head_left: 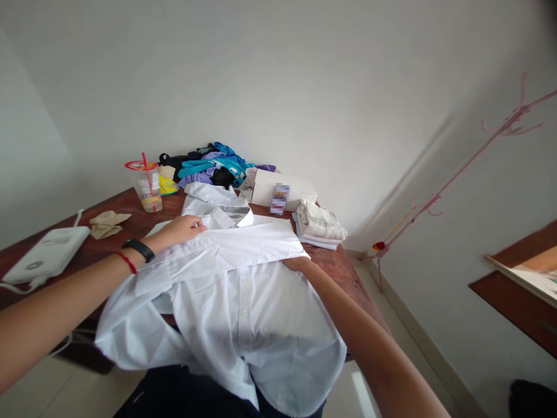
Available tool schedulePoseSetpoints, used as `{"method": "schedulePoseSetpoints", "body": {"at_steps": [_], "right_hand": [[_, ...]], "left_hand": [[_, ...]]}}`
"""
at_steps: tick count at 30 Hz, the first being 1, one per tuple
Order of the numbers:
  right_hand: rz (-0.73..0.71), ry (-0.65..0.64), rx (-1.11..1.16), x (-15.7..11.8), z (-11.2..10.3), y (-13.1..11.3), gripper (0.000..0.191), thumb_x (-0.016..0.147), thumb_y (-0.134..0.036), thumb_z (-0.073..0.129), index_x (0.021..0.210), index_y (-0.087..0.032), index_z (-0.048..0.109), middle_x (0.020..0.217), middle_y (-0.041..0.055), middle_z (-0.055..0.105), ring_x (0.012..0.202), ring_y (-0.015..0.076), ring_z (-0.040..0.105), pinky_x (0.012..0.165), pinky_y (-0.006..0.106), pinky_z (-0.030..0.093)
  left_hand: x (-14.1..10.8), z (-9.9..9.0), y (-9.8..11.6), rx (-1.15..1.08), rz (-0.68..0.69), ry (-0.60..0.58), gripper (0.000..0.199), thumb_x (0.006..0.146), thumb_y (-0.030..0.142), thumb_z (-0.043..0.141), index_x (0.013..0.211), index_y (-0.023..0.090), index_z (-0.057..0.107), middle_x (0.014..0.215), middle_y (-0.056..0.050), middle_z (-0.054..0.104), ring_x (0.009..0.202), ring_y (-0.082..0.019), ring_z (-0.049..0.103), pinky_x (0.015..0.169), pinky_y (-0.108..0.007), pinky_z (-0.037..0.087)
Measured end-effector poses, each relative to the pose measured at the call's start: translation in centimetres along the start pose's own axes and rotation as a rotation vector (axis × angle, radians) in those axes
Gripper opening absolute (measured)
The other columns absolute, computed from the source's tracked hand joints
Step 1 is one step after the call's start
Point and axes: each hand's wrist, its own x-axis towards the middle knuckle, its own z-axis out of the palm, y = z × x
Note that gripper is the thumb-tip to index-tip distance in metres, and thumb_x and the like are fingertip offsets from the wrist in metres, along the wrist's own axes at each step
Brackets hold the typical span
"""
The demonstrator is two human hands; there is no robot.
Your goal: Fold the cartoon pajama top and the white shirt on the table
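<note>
On a reddish-brown table [331,265]: white collared shirt [270,296]

Shirt: laid front up, collar [223,218] toward the wall, a band of cloth across the chest, buttoned front visible below it; lower part hanging over the near edge.

Left hand [185,227]: resting on the shirt beside the collar, fingers loosely bent; whether cloth is pinched cannot be told. Black wristband [138,251] and red cord [125,262] on the wrist.

Right hand [296,264]: at the right end of the band, fingers hidden under cloth; how far closed, and what it holds, cannot be told.

Far side: heap of blue, purple and black clothes [221,164]; white box [300,188]; folded garments [322,222] just beside it, on the right.

Left side: clear cup [150,194] with red straw; crumpled brown paper [108,223]; white device [50,252] with cable.

Right of table: pink coat stand [470,152].
</note>
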Motion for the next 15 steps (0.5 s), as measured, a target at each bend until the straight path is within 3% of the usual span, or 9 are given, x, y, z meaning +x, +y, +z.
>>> {"method": "schedulePoseSetpoints", "body": {"at_steps": [5, 7, 9, 10, 12, 15], "right_hand": [[-0.142, -0.138, 0.001, -2.2, 0.4, -0.6, 0.045, 0.103, -0.046, 0.053, 0.140, -0.022, 0.064, 0.152, 0.0103, 0.056, 0.140, 0.0299, 0.050, 0.117, 0.040, 0.040], [-0.198, -0.159, -0.003, -3.8, 0.8, -0.9, 0.053, 0.105, -0.050, 0.045, 0.146, -0.019, 0.058, 0.154, 0.0121, 0.054, 0.145, 0.0306, 0.045, 0.120, 0.043, 0.033], [-0.255, -0.162, -0.014, -5.2, 1.0, -1.0, 0.054, 0.106, -0.051, 0.041, 0.147, -0.017, 0.055, 0.154, 0.0144, 0.053, 0.147, 0.0304, 0.043, 0.121, 0.045, 0.029], [-0.278, -0.160, -0.021, -5.8, 1.0, -0.9, 0.053, 0.107, -0.050, 0.040, 0.145, -0.018, 0.056, 0.154, 0.0147, 0.054, 0.146, 0.0299, 0.043, 0.121, 0.046, 0.028], [-0.290, -0.145, -0.030, -6.5, 1.0, -0.7, 0.049, 0.108, -0.049, 0.039, 0.142, -0.019, 0.058, 0.151, 0.0138, 0.056, 0.144, 0.0288, 0.045, 0.120, 0.045, 0.029], [-0.257, -0.116, -0.033, -6.7, 0.8, -0.4, 0.044, 0.108, -0.046, 0.040, 0.137, -0.020, 0.062, 0.146, 0.0122, 0.061, 0.139, 0.0279, 0.050, 0.116, 0.041, 0.032]], "left_hand": [[-3.1, 0.3, 0.6, 0.104, -0.033, 0.077, 0.032, 0.078, 0.050, 0.061, 0.091, 0.022, 0.069, 0.097, -0.010, 0.071, 0.099, -0.035, 0.064, 0.089, -0.041, 0.047], [-5.6, -0.4, 1.6, 0.131, -0.072, 0.136, 0.040, 0.075, 0.054, 0.064, 0.101, 0.024, 0.070, 0.109, -0.015, 0.070, 0.112, -0.044, 0.060, 0.095, -0.050, 0.046], [-9.0, -0.9, 3.1, 0.099, -0.064, 0.186, 0.049, 0.076, 0.063, 0.063, 0.113, 0.031, 0.070, 0.124, -0.012, 0.069, 0.122, -0.045, 0.057, 0.101, -0.050, 0.046], [-10.9, -0.9, 4.1, 0.021, -0.003, 0.157, 0.051, 0.078, 0.065, 0.062, 0.119, 0.035, 0.069, 0.133, -0.008, 0.066, 0.126, -0.042, 0.057, 0.105, -0.047, 0.045], [-15.0, -0.1, 6.0, -0.152, 0.052, 0.002, 0.044, 0.081, 0.064, 0.064, 0.118, 0.042, 0.070, 0.131, 0.000, 0.069, 0.119, -0.036, 0.063, 0.105, -0.039, 0.046], [-20.5, 2.9, 7.3, -0.301, -0.094, -0.203, 0.027, 0.081, 0.063, 0.066, 0.084, 0.038, 0.075, 0.093, -0.001, 0.076, 0.084, -0.030, 0.069, 0.077, -0.034, 0.052]]}}
